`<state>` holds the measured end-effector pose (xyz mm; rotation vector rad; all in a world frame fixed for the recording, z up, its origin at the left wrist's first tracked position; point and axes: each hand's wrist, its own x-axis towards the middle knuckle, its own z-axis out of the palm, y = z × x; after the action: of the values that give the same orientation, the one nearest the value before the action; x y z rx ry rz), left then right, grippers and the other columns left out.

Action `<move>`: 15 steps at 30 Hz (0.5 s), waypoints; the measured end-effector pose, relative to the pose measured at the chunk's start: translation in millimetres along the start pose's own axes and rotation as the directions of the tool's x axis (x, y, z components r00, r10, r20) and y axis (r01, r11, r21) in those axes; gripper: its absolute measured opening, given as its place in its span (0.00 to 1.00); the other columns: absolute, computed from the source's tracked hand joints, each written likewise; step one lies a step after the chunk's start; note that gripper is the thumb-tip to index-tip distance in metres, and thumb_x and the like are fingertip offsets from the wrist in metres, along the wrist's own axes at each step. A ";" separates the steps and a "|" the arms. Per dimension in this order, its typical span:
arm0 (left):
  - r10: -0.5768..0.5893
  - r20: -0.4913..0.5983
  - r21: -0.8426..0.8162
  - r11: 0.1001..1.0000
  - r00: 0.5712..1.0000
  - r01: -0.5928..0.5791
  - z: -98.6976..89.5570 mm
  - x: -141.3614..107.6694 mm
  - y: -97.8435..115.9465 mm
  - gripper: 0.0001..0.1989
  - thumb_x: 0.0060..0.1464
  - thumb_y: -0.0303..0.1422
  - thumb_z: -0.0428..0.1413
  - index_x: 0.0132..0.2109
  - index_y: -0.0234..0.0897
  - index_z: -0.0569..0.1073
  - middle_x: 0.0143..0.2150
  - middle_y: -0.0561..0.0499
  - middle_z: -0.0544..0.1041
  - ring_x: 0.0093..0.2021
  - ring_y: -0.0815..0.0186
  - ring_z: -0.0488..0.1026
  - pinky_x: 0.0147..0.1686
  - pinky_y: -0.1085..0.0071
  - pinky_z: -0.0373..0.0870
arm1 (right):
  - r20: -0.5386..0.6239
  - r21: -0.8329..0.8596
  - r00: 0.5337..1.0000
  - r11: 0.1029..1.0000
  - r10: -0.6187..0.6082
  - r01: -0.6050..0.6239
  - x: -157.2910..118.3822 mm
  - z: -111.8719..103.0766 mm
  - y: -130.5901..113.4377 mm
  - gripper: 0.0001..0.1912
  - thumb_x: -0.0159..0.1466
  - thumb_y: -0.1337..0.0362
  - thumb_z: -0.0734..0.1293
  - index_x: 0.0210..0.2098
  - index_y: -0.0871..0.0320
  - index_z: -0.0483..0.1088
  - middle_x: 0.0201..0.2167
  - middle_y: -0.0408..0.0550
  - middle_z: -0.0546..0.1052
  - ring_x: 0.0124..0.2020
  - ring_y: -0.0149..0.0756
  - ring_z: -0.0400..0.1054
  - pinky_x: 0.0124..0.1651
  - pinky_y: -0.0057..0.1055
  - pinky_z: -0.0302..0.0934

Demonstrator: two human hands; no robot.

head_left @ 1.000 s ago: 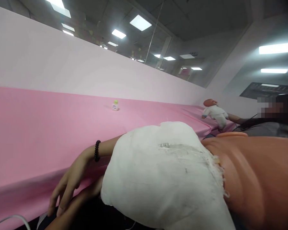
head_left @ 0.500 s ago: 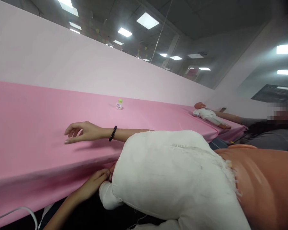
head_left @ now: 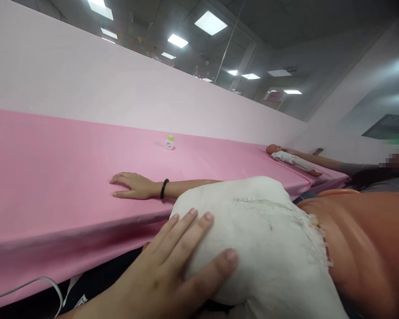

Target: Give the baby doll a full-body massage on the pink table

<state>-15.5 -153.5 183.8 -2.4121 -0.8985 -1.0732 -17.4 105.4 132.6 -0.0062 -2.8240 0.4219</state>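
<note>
A large baby doll (head_left: 252,239) with a white cloth body and an orange vinyl part lies across my right forearm, filling the lower right. My left hand (head_left: 179,261) rests on the white cloth with its fingers spread, grasping nothing. A frayed cloth edge and a seam show on the doll's body. My right hand (head_left: 133,185), with a black bead bracelet (head_left: 164,188) at the wrist, reaches out from behind the doll. It is palm down at the pink table cover (head_left: 69,177), fingers stretched and holding nothing. The doll hides most of my right forearm.
A small bottle with a green cap (head_left: 169,142) stands on the pink cover near the wall. Farther right, another person's arm (head_left: 319,160) reaches to a second doll (head_left: 292,160). A white cable (head_left: 36,280) curves at the lower left.
My left hand has left the small end of the doll's limb and come up onto its white cloth body, fingers spreading. My right hand has lowered and flattened; the view has shifted slightly.
</note>
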 end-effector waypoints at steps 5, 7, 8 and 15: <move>0.063 -0.131 0.024 0.998 0.989 -0.061 36.2 22.7 11.3 0.36 0.66 0.37 0.56 0.76 0.48 0.51 0.72 0.36 0.62 0.73 0.44 0.58 0.64 0.44 0.68 | -0.011 -0.008 1.000 1.000 0.018 -0.019 1.4 0.7 1.4 0.27 0.73 0.47 0.63 0.60 0.61 0.67 0.63 0.58 0.70 0.65 0.43 0.63 0.69 0.40 0.55; 0.059 -0.152 0.034 0.998 0.987 -0.054 42.3 31.7 14.9 0.33 0.68 0.34 0.53 0.75 0.47 0.52 0.70 0.37 0.66 0.71 0.45 0.63 0.62 0.45 0.71 | -0.027 0.011 1.000 1.000 0.008 -0.008 0.9 2.0 2.0 0.27 0.73 0.47 0.63 0.59 0.62 0.68 0.63 0.59 0.70 0.65 0.45 0.64 0.69 0.42 0.56; 0.047 -0.173 0.049 0.998 0.984 -0.039 44.0 35.7 16.6 0.32 0.68 0.32 0.52 0.75 0.45 0.54 0.68 0.37 0.69 0.69 0.46 0.67 0.61 0.47 0.72 | -0.035 0.021 0.999 1.000 0.007 -0.006 0.6 2.7 2.2 0.27 0.72 0.46 0.63 0.59 0.62 0.68 0.62 0.59 0.71 0.64 0.45 0.64 0.68 0.42 0.56; -0.049 -0.147 -0.019 0.999 0.988 0.047 50.4 33.4 8.9 0.31 0.65 0.29 0.49 0.73 0.35 0.59 0.64 0.44 0.75 0.60 0.54 0.77 0.58 0.62 0.78 | -0.036 0.098 0.997 0.993 0.073 -0.069 -1.4 4.2 1.7 0.28 0.72 0.46 0.64 0.60 0.62 0.68 0.63 0.58 0.71 0.65 0.45 0.64 0.69 0.41 0.56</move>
<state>34.5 -119.4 175.7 -2.2988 -0.9051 -1.2622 -17.3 105.8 127.9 -0.0946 -2.7676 0.5676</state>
